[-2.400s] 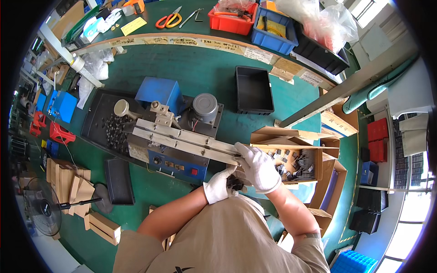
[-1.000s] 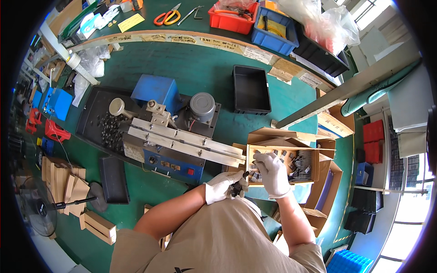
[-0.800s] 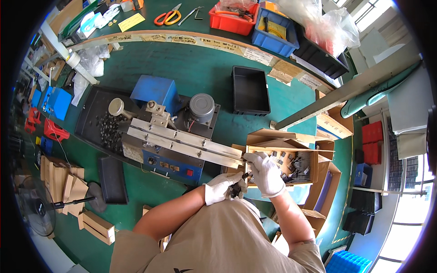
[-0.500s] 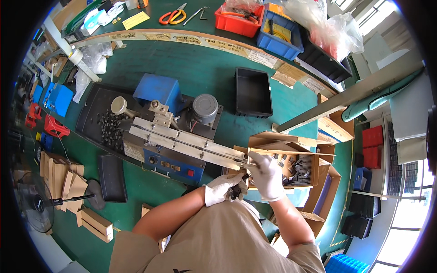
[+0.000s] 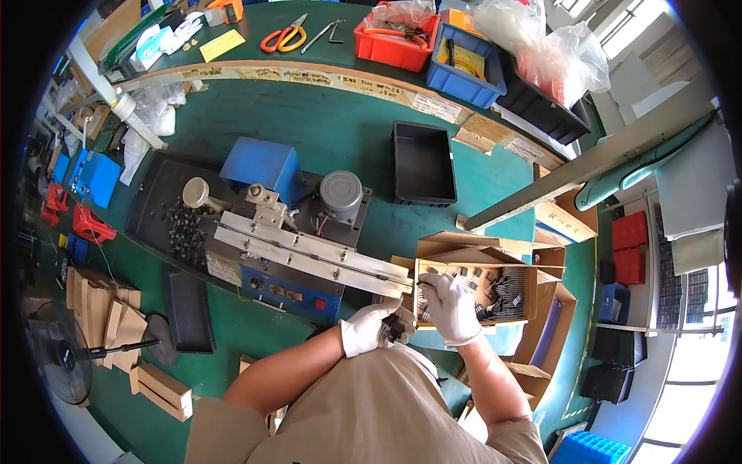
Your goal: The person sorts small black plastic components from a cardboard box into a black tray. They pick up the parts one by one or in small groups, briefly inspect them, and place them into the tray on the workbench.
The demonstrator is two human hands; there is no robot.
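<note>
Both my hands wear white gloves. My left hand point(image 5: 368, 331) is closed around a clump of small dark parts point(image 5: 397, 328), just below the right end of a pair of long metal rails point(image 5: 309, 254). My right hand point(image 5: 451, 309) is over the left side of an open cardboard box point(image 5: 478, 260), its thumb and fingers pinched together near the rail end. Whatever lies between those fingertips is too small to make out. Many small dark parts with grey prongs point(image 5: 510, 294) fill the right of the box. The rails sit on a bench machine with a blue control panel point(image 5: 290, 294).
Loose black parts point(image 5: 184, 232) lie in the machine's dark tray. Behind the machine stands a black bin point(image 5: 423, 164). A shelf carries scissors point(image 5: 284, 37), a red bin point(image 5: 394, 39) and a blue bin point(image 5: 466, 66). A slanting metal post point(image 5: 587, 170) rises at right.
My right hand has moved from the rail end toward the cardboard box. My left hand has drawn slightly left, so the two hands are farther apart. The whole view has shifted a little.
</note>
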